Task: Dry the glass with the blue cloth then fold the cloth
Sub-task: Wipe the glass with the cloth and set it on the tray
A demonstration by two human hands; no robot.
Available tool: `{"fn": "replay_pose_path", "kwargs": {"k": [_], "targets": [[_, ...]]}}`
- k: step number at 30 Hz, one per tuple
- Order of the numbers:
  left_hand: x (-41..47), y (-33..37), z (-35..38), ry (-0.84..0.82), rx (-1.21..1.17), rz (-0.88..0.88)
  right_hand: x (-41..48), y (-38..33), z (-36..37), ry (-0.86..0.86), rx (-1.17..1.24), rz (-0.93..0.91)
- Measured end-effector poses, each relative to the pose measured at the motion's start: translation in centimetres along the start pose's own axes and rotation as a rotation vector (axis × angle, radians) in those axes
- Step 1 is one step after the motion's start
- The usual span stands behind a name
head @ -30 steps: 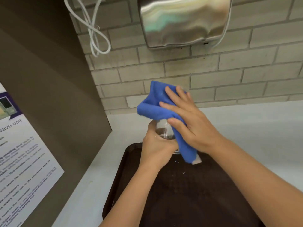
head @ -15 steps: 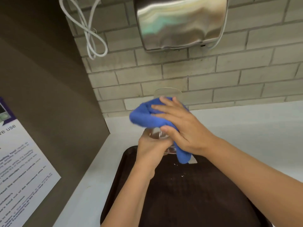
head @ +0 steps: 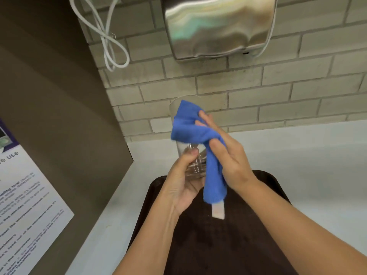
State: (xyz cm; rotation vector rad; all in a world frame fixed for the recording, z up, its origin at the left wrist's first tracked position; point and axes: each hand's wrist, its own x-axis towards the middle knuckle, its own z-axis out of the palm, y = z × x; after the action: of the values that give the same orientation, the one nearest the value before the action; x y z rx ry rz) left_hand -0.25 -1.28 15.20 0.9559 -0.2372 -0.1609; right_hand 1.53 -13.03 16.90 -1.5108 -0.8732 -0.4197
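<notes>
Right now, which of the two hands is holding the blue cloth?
The right hand: it grips the blue cloth against the glass, while the left hand only holds the glass's base.

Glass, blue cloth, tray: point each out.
glass (head: 193, 165), head view, lower clear wall near the base.
blue cloth (head: 188, 130), head view, bunched upper part.
tray (head: 218, 245), head view, bare dark floor.

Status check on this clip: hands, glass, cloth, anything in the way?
Left hand grips glass base. Right hand presses blue cloth on its side, above brown tray. Cloth not folded. Nothing in the way.
</notes>
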Motion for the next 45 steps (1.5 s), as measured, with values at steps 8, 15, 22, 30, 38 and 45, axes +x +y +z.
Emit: {"fn": "replay_pose_path", "kwargs": {"k": [8,15,22,30,38,45], "targets": [[0.0,0.1,-0.9,-0.104,0.095,-0.095,-0.7,0.2,1.3,0.384,0.349,0.424],[0.2,-0.5,0.0,0.11,0.483,-0.086,-0.7,0.6,-0.1,0.518,0.491,0.62],[0.6,0.5,1.7,0.369,0.844,0.128,0.9,0.0,-1.1,0.552,0.401,0.596],[1.1,0.6,3.2,0.41,0.736,0.089,0.6,-0.9,-0.2,0.417,0.235,0.452],[1.0,0.3,2.4,0.174,0.126,0.041,3.7,-1.7,-1.4,0.342,0.209,0.499],[1.3,-0.7,2.7,0.262,0.071,0.061,5.2,-0.9,-2.3,0.298,0.452,0.69]]}}
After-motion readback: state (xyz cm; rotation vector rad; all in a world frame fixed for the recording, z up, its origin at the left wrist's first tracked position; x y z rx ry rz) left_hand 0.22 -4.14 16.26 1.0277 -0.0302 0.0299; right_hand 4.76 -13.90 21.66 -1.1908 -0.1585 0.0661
